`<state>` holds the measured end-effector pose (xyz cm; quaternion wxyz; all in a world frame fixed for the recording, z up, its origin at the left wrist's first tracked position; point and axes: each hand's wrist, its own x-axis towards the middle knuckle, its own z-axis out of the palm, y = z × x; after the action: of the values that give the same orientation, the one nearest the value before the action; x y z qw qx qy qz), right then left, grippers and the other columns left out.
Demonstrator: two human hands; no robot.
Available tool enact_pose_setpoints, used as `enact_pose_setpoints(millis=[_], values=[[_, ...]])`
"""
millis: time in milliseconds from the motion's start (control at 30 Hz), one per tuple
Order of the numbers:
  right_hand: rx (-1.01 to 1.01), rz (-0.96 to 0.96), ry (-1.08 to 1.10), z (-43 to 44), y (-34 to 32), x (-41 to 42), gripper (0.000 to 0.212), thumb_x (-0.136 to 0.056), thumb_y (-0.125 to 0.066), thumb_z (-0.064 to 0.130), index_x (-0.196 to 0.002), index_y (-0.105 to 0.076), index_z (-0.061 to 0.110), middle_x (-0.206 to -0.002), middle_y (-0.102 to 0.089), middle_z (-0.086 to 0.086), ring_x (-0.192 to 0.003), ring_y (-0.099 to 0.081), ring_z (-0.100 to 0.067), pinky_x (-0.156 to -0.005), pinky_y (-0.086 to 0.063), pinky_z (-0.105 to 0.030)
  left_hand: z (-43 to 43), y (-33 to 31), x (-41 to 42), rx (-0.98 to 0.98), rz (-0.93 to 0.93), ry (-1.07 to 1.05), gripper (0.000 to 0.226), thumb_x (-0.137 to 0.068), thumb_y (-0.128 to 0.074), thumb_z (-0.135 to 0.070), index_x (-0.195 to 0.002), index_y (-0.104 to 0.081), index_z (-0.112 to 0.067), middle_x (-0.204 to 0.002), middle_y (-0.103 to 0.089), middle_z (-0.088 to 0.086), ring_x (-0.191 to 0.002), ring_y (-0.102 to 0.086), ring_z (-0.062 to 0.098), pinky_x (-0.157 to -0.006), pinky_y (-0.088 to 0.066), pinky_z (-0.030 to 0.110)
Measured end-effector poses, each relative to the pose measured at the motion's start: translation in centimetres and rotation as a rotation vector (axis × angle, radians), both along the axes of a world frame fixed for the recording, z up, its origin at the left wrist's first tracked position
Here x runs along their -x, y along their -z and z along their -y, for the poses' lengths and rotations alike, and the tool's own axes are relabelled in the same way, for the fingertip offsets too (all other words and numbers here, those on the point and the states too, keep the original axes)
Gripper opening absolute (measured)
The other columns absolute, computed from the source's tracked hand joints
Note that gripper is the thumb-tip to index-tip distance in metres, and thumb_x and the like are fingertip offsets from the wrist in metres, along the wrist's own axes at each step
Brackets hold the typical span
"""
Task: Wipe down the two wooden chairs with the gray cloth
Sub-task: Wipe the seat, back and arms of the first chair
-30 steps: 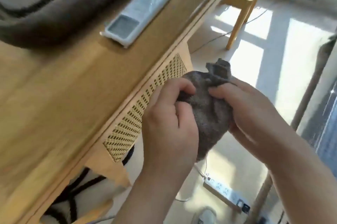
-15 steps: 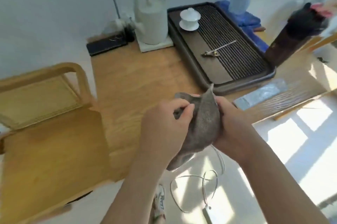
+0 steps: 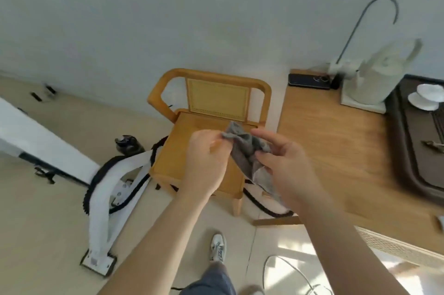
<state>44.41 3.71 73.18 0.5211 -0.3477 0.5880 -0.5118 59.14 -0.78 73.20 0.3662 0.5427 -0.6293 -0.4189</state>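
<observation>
A wooden chair (image 3: 182,150) with a woven cane back stands against the wall, left of the table. The gray cloth (image 3: 247,150) hangs crumpled above its seat, held between both hands. My left hand (image 3: 204,162) pinches the cloth's upper left corner. My right hand (image 3: 286,162) grips its right side with thumb and fingers, index finger stretched out. Only this one chair is in view.
A wooden table (image 3: 336,150) stands right of the chair, carrying a white kettle (image 3: 374,73), a dark tea tray (image 3: 413,145) with a white cup, and a black phone (image 3: 310,81). A white machine frame (image 3: 103,193) with black cables occupies the floor on the left. My shoe (image 3: 217,246) is below.
The view has swung left from the table and tea tray to the chair. Both hands still hold the cloth, now pulled a little apart above the seat.
</observation>
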Motion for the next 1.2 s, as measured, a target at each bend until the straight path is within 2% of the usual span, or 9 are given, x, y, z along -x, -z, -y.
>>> enact_pose_setpoints(millis=[167, 367, 467, 633, 800, 967, 1033, 1100, 1200], values=[[-0.025, -0.233, -0.051, 2.5, 0.7, -4.5, 0.025, -0.093, -0.055, 0.005, -0.095, -0.074, 0.022, -0.096, -0.074, 0.000, -0.095, -0.067, -0.017, -0.091, -0.053, -0.041, 0.5, -0.5, -9.7, -0.406, -0.584, -0.448, 0.024, -0.103, -0.040, -0.023, -0.111, -0.061, -0.014, -0.102, -0.069, 0.007, -0.087, -0.068, 0.021, -0.060, -0.056, 0.030], [-0.309, 0.406, 0.054, 6.5, 2.1, -10.7, 0.019, -0.099, -0.049, 0.016, -0.111, -0.063, 0.009, -0.111, -0.070, -0.014, -0.098, -0.068, -0.027, -0.080, -0.054, -0.040, 2.1, -0.9, -20.3, -0.368, -0.658, -0.652, 0.017, -0.098, -0.050, -0.020, -0.094, -0.065, -0.013, -0.085, -0.068, 0.008, -0.074, -0.067, 0.019, -0.065, -0.052, 0.031], [-0.371, 0.359, 0.033, 8.7, 3.4, -14.9, 0.022, -0.099, -0.050, 0.019, -0.117, -0.061, 0.015, -0.112, -0.070, -0.012, -0.094, -0.069, -0.028, -0.069, -0.055, -0.039, 3.7, -0.5, -25.9, -0.415, -0.595, -0.670, 0.015, -0.094, -0.057, -0.016, -0.107, -0.065, -0.014, -0.103, -0.068, 0.014, -0.092, -0.067, 0.026, -0.079, -0.056, 0.039], [-0.348, 0.208, -0.212, 12.5, 3.7, -22.2, 0.038, -0.100, -0.049, 0.022, -0.133, -0.046, 0.041, -0.118, -0.064, -0.005, -0.091, -0.071, -0.026, -0.066, -0.056, -0.038, 8.0, 0.6, -34.3, -0.417, -0.729, -0.645, 0.019, -0.099, -0.047, -0.011, -0.104, -0.063, -0.020, -0.085, -0.065, 0.009, -0.066, -0.063, 0.017, -0.053, -0.051, 0.024], [-0.355, 0.025, -0.235, 14.9, 5.7, -26.7, 0.037, -0.098, -0.051, 0.013, -0.118, -0.057, 0.043, -0.116, -0.065, -0.010, -0.092, -0.069, -0.029, -0.080, -0.055, -0.046, 14.1, 1.2, -39.9, -0.478, -0.547, -0.411, 0.035, -0.100, -0.038, -0.001, -0.102, -0.070, -0.015, -0.099, -0.069, 0.011, -0.085, -0.067, 0.021, -0.070, -0.056, 0.032], [-0.150, -0.391, -0.353, 16.5, 8.1, -28.2, 0.081, -0.087, -0.065, 0.043, -0.145, -0.010, 0.053, -0.148, -0.016, 0.026, -0.135, -0.015, 0.003, -0.107, -0.022, -0.026, 20.5, 2.6, -39.2, -0.466, -0.243, -0.105, 0.048, -0.092, -0.048, 0.009, -0.127, -0.061, -0.021, -0.112, -0.069, 0.003, -0.086, -0.069, 0.010, -0.074, -0.055, 0.024], [-0.201, -0.558, -0.498, 17.3, 9.2, -27.9, 0.090, -0.073, -0.071, 0.057, -0.143, -0.014, 0.056, -0.145, -0.027, 0.014, -0.133, -0.026, -0.008, -0.106, -0.029, -0.031, 23.0, 3.2, -38.2, -0.429, -0.136, 0.004, 0.052, -0.091, -0.055, 0.005, -0.134, -0.056, -0.025, -0.118, -0.066, -0.002, -0.080, -0.068, 0.003, -0.062, -0.053, 0.015], [-0.304, -0.730, -0.634, 18.3, 10.2, -27.5, 0.069, -0.075, -0.074, 0.051, -0.135, -0.041, 0.048, -0.122, -0.047, 0.003, -0.112, -0.046, -0.017, -0.092, -0.042, -0.032, 25.4, 4.1, -37.4, -0.370, -0.030, 0.069, 0.057, -0.090, -0.059, 0.003, -0.135, -0.054, -0.031, -0.127, -0.059, -0.008, -0.079, -0.065, -0.001, -0.060, -0.054, 0.015], [-0.314, -0.857, -0.555, 19.8, 12.7, -26.5, 0.014, -0.087, -0.066, 0.026, -0.098, -0.068, 0.018, -0.084, -0.063, -0.007, -0.077, -0.058, -0.024, -0.063, -0.042, -0.032, 28.6, 5.4, -35.8, -0.280, 0.133, 0.112, 0.055, -0.093, -0.056, -0.002, -0.135, -0.053, -0.037, -0.139, -0.051, -0.010, -0.110, -0.059, 0.009, -0.091, -0.054, 0.034]])
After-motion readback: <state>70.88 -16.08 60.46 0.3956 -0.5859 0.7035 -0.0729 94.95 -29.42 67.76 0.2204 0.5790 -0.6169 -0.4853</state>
